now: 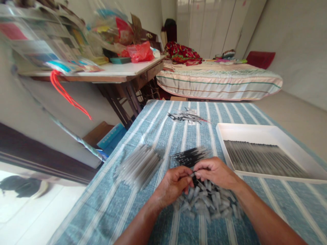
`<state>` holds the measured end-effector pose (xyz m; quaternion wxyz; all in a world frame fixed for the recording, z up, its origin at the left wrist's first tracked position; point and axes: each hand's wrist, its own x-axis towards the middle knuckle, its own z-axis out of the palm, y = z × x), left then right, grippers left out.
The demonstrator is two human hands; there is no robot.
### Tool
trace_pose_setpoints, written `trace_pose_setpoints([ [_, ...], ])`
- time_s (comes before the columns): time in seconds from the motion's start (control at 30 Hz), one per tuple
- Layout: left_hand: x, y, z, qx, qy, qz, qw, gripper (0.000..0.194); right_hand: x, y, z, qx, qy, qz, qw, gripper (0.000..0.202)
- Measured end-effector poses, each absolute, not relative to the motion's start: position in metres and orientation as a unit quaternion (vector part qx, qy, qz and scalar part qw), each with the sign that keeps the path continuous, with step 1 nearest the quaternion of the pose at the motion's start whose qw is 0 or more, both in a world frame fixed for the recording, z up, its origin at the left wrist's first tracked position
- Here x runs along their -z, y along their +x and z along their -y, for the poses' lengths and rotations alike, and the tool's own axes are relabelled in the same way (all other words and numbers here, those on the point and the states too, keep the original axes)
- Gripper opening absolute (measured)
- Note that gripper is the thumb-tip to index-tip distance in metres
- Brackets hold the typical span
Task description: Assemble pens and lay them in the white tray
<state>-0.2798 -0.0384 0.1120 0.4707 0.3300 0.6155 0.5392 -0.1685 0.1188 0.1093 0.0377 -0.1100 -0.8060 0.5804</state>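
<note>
My left hand (176, 183) and my right hand (216, 172) meet over the striped cloth, fingertips pinched together around something small and dark that is mostly hidden. Just below them lies a heap of short grey translucent caps (208, 202). Behind my fingers is a bundle of thin black refills (190, 156). To the left of my left hand rests a blurred pile of grey translucent tubes (140, 166). A white box (245, 131) at the right holds a row of dark grey pens (263, 158).
Loose thin black pieces (185, 116) lie at the far part of the blue striped cloth (158, 127). A white-topped desk (120, 71) with bags stands at the left. Beyond the cloth is a bed (217, 81). A blue box (112, 137) sits beside the table.
</note>
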Motion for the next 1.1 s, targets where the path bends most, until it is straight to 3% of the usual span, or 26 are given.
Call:
trace_pose_setpoints([
  [0.17, -0.1073, -0.2803, 0.0388, -0.535, 0.332, -0.619, 0.468, 0.012, -0.1089, -0.1696, -0.1179, -0.575, -0.100, 0.812, 0.026, 0.014],
  [0.4, -0.1090, -0.2798, 0.0388, -0.535, 0.338, -0.620, 0.463, 0.010, -0.1031, -0.1704, -0.1178, -0.536, -0.095, 0.839, 0.020, 0.034],
  [0.6, -0.1116, -0.2798, 0.0386, -0.546, 0.328, -0.623, 0.454, 0.011, -0.1042, -0.1701, -0.1172, -0.571, -0.090, 0.815, 0.045, 0.015],
  [0.77, -0.1113, -0.2794, 0.0384, -0.545, 0.333, -0.623, 0.452, 0.011, -0.1048, -0.1712, -0.1140, -0.523, -0.097, 0.845, 0.044, 0.037],
  [0.9, -0.1127, -0.2788, 0.0378, -0.543, 0.327, -0.628, 0.452, 0.011, -0.1044, -0.1712, -0.1134, -0.553, -0.102, 0.826, 0.045, 0.024],
  [1.03, -0.1124, -0.2786, 0.0374, -0.550, 0.332, -0.620, 0.450, 0.010, -0.1040, -0.1710, -0.1126, -0.530, -0.109, 0.840, 0.034, 0.040],
  [1.1, -0.1119, -0.2786, 0.0373, -0.552, 0.330, -0.621, 0.447, 0.010, -0.1042, -0.1712, -0.1120, -0.535, -0.110, 0.837, 0.042, 0.038],
])
